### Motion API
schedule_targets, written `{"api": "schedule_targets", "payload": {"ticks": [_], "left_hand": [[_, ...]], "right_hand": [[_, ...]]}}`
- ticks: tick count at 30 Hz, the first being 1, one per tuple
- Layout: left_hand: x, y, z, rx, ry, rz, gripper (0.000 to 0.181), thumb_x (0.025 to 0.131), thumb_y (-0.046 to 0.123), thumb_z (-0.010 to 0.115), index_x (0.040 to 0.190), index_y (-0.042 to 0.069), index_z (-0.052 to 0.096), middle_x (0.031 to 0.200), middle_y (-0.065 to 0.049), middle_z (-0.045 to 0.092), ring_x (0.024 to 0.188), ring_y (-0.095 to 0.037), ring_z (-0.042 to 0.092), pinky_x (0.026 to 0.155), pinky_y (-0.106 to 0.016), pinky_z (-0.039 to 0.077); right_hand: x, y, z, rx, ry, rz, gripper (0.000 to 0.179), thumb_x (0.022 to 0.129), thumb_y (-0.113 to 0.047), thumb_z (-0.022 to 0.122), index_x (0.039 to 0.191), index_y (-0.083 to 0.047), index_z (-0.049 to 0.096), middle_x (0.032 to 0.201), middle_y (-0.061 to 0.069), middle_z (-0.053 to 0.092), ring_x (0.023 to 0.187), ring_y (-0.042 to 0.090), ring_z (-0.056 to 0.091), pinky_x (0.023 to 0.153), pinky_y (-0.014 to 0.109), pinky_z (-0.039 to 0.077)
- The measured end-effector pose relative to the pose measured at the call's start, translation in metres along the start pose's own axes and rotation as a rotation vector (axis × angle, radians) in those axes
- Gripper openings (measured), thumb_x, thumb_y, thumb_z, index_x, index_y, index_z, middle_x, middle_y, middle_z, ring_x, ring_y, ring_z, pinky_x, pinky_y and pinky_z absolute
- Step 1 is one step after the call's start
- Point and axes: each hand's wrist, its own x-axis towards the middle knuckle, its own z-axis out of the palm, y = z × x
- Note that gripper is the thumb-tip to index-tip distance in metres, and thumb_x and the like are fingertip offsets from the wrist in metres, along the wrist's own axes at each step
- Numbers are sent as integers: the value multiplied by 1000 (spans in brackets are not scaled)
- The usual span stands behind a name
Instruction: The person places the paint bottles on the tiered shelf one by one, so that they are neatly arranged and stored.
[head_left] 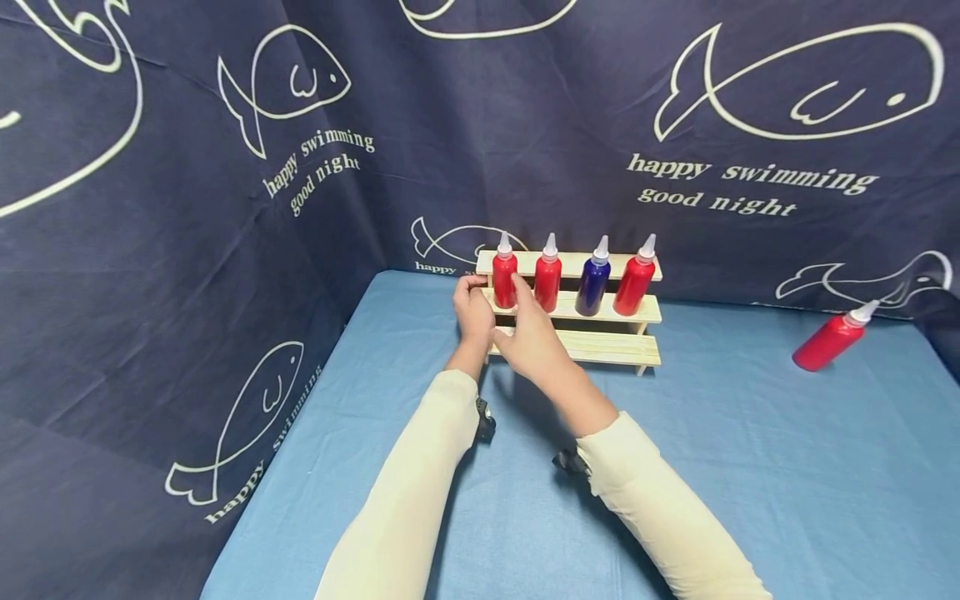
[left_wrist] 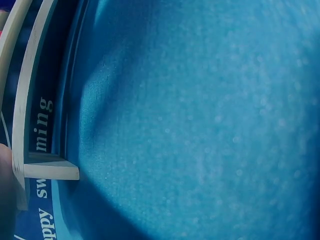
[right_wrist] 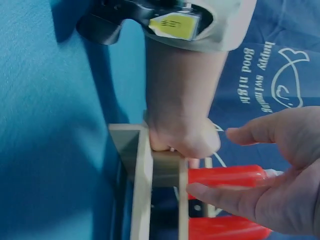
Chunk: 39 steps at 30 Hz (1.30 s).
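A three-tier wooden rack (head_left: pixel 600 346) stands at the back of the blue table. Its middle tier carries a row of nozzle-capped squeeze bottles: a red bottle (head_left: pixel 504 287) at the left end, another red bottle (head_left: pixel 547 283), a dark blue bottle (head_left: pixel 592 287) and a red one (head_left: pixel 633 287) at the right. My left hand (head_left: pixel 474 315) grips the rack's left end, its fingers curled there in the right wrist view. Around the leftmost bottle my right hand (head_left: pixel 534 337) is spread, thumb apart and fingers fairly straight alongside the red plastic (right_wrist: pixel 225 176).
Far to the right, one more red bottle (head_left: pixel 828 340) leans over near the table's back edge. Dark blue curtains (head_left: pixel 525 150) with fish drawings hang behind and to the left. The left wrist view mostly shows blue cloth (left_wrist: pixel 200 125) beside a rack leg (left_wrist: pixel 52 172).
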Motion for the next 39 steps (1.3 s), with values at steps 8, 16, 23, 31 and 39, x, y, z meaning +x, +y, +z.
{"api": "schedule_targets", "payload": {"ticks": [8,16,23,31,39], "left_hand": [[1,1,0,-55,-11,13,24,97,-8,39,100,-11,63,108,-26,65,108,-29,60,95,-27,43],[4,3,1,-49,4,20,24,96,-9,39,98,-10,63,104,-21,64,103,-22,59,93,-25,44],[2,3,-1,-42,5,6,24,95,-9,39,99,-11,62,105,-24,64,107,-30,60,93,-26,43],[-3,6,1,-41,2,-17,24,95,-9,39,101,-13,62,107,-24,64,108,-31,59,94,-26,43],[-3,3,2,-42,7,-10,24,95,-8,40,99,-11,63,108,-26,65,109,-32,60,95,-27,44]], "right_hand": [[-16,-2,-24,-40,-20,-26,45,91,-4,71,135,2,63,127,27,72,111,41,74,98,53,60],[-26,12,-49,-66,62,-32,31,93,-5,71,124,1,69,116,23,76,104,38,75,96,52,60],[-36,26,-63,-115,100,-9,25,96,-10,69,119,-3,71,111,19,78,105,36,75,97,54,58],[-47,40,-75,-163,167,-21,23,98,-16,67,116,-2,73,112,18,79,103,35,75,88,54,59],[-54,58,-84,-230,170,-102,20,97,-12,66,112,-1,74,108,21,80,101,38,74,86,56,58]]}}
